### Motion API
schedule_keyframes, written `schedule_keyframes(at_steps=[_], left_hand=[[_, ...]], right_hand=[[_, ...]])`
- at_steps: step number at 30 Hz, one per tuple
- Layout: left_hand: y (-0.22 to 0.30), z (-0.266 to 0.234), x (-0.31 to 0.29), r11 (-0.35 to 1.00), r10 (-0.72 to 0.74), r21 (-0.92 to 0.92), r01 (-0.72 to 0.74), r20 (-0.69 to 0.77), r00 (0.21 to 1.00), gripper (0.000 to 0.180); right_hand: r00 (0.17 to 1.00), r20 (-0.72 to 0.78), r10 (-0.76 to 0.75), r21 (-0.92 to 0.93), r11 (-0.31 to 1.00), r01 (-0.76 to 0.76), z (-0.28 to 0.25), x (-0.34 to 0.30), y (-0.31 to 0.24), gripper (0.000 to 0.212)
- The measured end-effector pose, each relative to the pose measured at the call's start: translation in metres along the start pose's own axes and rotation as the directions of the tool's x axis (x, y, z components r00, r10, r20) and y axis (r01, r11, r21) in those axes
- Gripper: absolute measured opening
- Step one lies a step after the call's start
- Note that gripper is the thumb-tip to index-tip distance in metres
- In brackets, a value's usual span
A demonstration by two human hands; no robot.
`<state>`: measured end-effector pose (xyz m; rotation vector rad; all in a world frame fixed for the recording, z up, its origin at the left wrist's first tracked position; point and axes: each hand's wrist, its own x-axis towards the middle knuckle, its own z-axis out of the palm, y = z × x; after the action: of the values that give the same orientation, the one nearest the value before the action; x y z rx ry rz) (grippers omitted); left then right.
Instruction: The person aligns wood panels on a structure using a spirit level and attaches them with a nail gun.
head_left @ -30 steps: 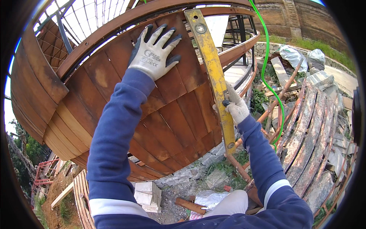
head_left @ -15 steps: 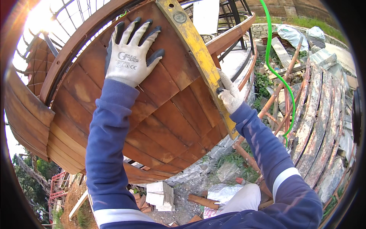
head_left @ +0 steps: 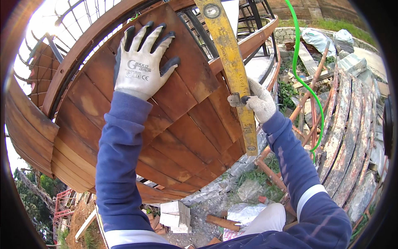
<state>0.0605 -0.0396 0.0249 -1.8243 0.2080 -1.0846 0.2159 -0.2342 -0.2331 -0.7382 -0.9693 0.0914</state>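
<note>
Panels (head_left: 176, 139) flank level (head_left: 226, 50) — right grip (head_left: 262, 104) apparently wraps edge.

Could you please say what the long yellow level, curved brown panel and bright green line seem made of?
Long yellow spirit level: probably painted metal, its coating scuffed and dirty.
Curved panel of reddish-brown boards: apparently wood with a slight sheen, shown by mottled tones and seams.
Bright green line: likely smooth plastic or rubber, judging by its even colour and loose bends.

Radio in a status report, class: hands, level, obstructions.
Left hand flat on brown panels. Right hand gripping yellow level. Green hose off to the right, touching neither hand.
</note>
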Motion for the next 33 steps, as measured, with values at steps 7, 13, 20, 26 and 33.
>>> schedule_keyframes(at_steps=[7, 13, 20, 26, 33], left_hand=[[0.001, -0.001, 0.001, 1.000, -0.007, 0.026, 0.008, -0.012, 1.000, 0.061], [0.002, 0.000, 0.001, 0.998, -0.013, 0.054, 0.014, -0.006, 1.000, 0.062], [0.003, 0.002, 0.001, 0.998, -0.011, 0.054, 0.011, -0.009, 1.000, 0.063], [0.003, -0.001, 0.003, 0.999, 0.007, 0.052, -0.007, -0.006, 1.000, 0.064], [0.003, -0.002, 0.004, 0.999, 0.024, 0.028, -0.024, -0.011, 1.000, 0.062]], right_hand=[[0.999, 0.018, 0.035, 0.135, 0.990, -0.037, 0.006, 0.020, -0.002, 0.092], [0.992, -0.043, 0.120, 0.008, 0.993, -0.119, 0.016, 0.022, -0.005, 0.089], [0.992, -0.009, 0.125, -0.149, 0.981, -0.124, 0.009, 0.025, -0.007, 0.086], [0.997, 0.013, 0.073, -0.223, 0.972, -0.068, 0.003, 0.027, -0.002, 0.076], [0.994, 0.018, 0.108, -0.157, 0.982, -0.104, 0.004, 0.024, -0.006, 0.074]])
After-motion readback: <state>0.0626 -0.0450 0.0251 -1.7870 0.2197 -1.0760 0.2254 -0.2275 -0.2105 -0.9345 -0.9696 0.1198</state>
